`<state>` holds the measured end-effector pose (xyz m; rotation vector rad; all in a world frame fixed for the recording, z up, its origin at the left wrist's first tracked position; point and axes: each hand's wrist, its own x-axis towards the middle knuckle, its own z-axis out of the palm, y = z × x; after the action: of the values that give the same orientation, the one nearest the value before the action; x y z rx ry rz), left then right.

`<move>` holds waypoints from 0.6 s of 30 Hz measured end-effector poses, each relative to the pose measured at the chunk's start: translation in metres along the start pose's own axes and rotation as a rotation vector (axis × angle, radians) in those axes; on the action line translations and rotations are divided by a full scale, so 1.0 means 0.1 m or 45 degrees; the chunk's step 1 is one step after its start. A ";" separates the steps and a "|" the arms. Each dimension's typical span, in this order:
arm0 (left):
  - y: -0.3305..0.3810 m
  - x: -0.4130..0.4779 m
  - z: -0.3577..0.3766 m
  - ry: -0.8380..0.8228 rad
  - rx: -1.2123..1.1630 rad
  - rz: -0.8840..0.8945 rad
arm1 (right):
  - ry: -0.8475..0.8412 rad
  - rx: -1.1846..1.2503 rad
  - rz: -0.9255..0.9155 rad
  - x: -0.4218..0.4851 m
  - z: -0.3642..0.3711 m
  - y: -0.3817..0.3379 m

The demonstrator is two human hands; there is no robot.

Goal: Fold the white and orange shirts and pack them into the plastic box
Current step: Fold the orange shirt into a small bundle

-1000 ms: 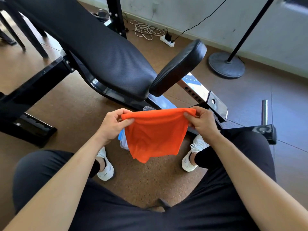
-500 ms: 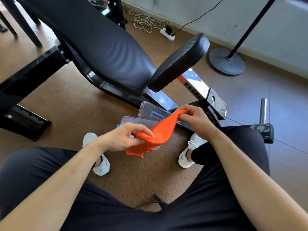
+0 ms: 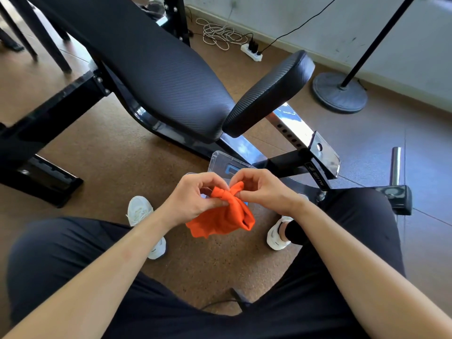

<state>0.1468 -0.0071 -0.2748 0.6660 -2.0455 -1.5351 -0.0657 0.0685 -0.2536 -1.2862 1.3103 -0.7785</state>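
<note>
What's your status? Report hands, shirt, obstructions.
Left hand and right hand both pinch the orange shirt, bunched. Plastic box just beyond, partly hidden. No obstruction seen.

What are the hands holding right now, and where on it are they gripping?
Both hold the orange shirt. The left hand and the right hand each pinch its gathered top edge, close together; the rest hangs loose below.
</note>
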 end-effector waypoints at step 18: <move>-0.12 0.07 -0.02 -0.014 0.111 -0.173 | 0.221 -0.034 0.031 -0.17 0.10 0.04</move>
<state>0.1440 -0.0158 -0.2850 0.8474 -2.1239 -1.5329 -0.0596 0.0873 -0.2550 -1.2433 1.4761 -0.8741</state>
